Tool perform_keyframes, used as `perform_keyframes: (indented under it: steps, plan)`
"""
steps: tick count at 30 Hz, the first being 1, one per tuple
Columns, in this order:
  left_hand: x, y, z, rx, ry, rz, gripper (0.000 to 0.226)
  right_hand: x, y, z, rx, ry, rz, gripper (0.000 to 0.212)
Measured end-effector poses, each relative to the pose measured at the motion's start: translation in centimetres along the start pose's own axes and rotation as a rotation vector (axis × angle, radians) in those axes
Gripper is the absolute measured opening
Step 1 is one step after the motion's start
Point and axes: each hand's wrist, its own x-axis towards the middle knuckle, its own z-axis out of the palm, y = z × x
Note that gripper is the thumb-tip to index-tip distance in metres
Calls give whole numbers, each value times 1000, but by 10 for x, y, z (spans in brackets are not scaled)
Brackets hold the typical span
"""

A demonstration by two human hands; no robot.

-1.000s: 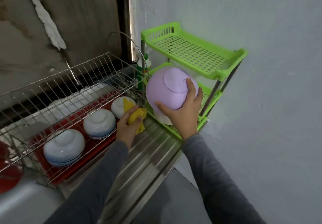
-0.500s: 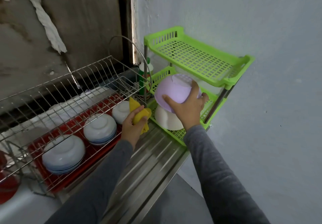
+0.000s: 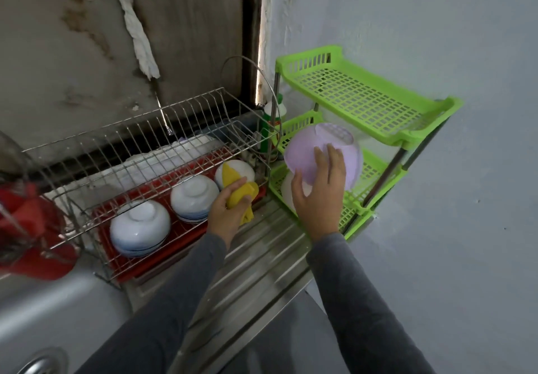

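Note:
A lilac plastic bowl (image 3: 302, 152) lies upside down on a white bowl (image 3: 286, 196) in the lower tier of the green plastic rack (image 3: 364, 97). My right hand (image 3: 320, 196) rests on the lilac bowl's near side, fingers straight and spread, thumb off to the left. My left hand (image 3: 227, 213) grips a bunched yellow cloth (image 3: 241, 193) just in front of the wire dish rack (image 3: 145, 140), beside its rightmost bowl.
Three white bowls (image 3: 139, 225) (image 3: 193, 196) (image 3: 237, 170) sit upside down in the wire rack over a red tray (image 3: 163, 263). A green bottle (image 3: 266, 129) stands between the racks. A ribbed steel drainboard (image 3: 262, 257) lies below. Red plastic ware (image 3: 26, 228) is at left, wall at right.
My right hand carried the lilac bowl into the green rack's lower tier, set it on the white bowl and loosened its grip, fingers now straight. The left hand kept holding the cloth.

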Motion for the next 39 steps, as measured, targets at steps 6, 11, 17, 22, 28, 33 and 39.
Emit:
perform_keyframes:
  steps: [6, 11, 17, 22, 28, 33, 39]
  plan:
    - [-46, -11, -20, 19, 198, 61, 35, -35, -9, 9, 185, -319, -230, 43]
    - [-95, -21, -34, 61, 394, 74, 37, -63, -18, 16, 217, -627, -289, 46]
    - [-173, -44, -61, 87, 645, 73, 43, -100, -47, 16, 182, -1015, -470, 34]
    - [-238, -49, -84, 35, 829, 48, 40, -145, -91, 11, 144, -1295, -610, 35]
    - [-312, -52, -119, 5, 1107, 67, 39, -204, -159, -1, 159, -1466, -818, 30]
    - [-377, -53, -158, 6, 1293, 93, 39, -255, -227, -14, 224, -1534, -999, 30]
    - [-462, -53, -211, 11, 1494, 65, 36, -327, -310, -36, 327, -1570, -1166, 33]
